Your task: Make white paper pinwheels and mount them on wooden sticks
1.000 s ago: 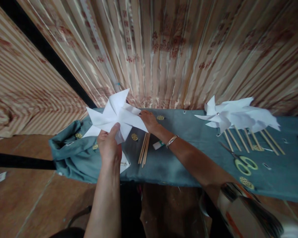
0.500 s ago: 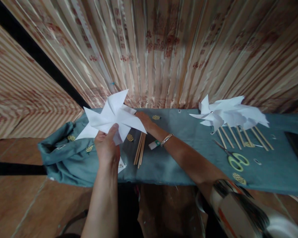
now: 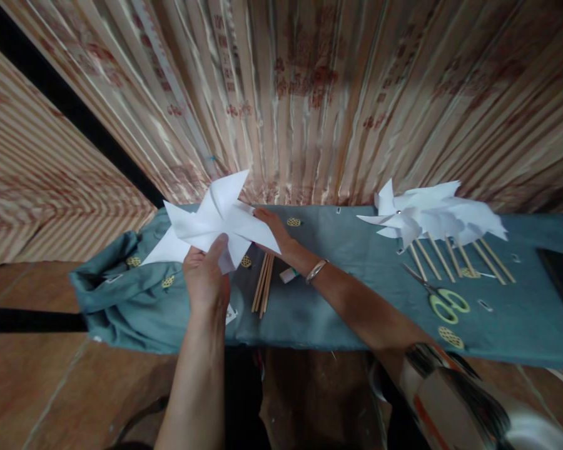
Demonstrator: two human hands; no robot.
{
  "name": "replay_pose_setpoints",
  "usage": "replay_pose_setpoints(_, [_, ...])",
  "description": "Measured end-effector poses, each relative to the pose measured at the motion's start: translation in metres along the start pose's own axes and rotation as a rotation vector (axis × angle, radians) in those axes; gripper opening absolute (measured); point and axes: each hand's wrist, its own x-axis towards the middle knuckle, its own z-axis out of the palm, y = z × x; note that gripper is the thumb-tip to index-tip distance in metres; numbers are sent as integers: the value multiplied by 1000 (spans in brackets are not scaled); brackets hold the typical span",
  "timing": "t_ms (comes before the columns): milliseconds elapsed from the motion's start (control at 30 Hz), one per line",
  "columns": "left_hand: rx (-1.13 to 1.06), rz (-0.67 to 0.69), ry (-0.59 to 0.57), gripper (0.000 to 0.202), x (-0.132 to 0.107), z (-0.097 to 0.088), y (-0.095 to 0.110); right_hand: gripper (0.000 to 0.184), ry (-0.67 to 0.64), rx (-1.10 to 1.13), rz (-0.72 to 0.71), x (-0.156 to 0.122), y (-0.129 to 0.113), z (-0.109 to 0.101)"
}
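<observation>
A white paper pinwheel (image 3: 220, 219) is held up over the left part of the cloth-covered table. My left hand (image 3: 207, 272) is closed on its lower edge, the thumb pressing on the front near the centre. My right hand (image 3: 274, 234) reaches in at the pinwheel's right side. Its fingers go behind the blades and are hidden, so their grip cannot be seen. Below the pinwheel lie several thin wooden sticks (image 3: 263, 284). A small white and green block (image 3: 289, 274) rests under my right wrist. Another white paper piece (image 3: 162, 249) shows behind the pinwheel on the left.
Several finished pinwheels on sticks (image 3: 441, 215) lie together at the right. In front of them are green-handled scissors (image 3: 448, 305). A dark flat device (image 3: 560, 278) lies at the far right. The teal cloth (image 3: 338, 312) is bunched at the left end, and a curtain (image 3: 300, 112) hangs behind.
The pinwheel and my left hand have shifted slightly to the right. My right hand stays at the pinwheel's right side, nearly unmoved.
</observation>
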Motion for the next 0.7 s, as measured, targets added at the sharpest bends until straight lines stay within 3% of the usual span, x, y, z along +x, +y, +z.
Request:
replay_pose_setpoints(167, [-7,-2,6,31,-1,1,2,22,74,27,30,-16,-3,-14])
replay_pose_setpoints(267, [10,-2,-7,30,-2,2,3,19,185,109,120,-41,8,-19])
replay_pose_setpoints(367, [-2,-13,-38,34,-3,3,2,17,284,263,232,-83,32,-20])
replay_pose_setpoints(467, [-24,-15,-92,33,-7,8,-7,13,277,338,343,-138,60,-20])
replay_pose_setpoints(600, [4,-82,-148,24,-25,21,-30,14,247,212,381,-204,85,-21])
replay_pose_setpoints(700, [64,-188,-226,26,-45,34,-49,18,178,14,345,-231,90,-21])
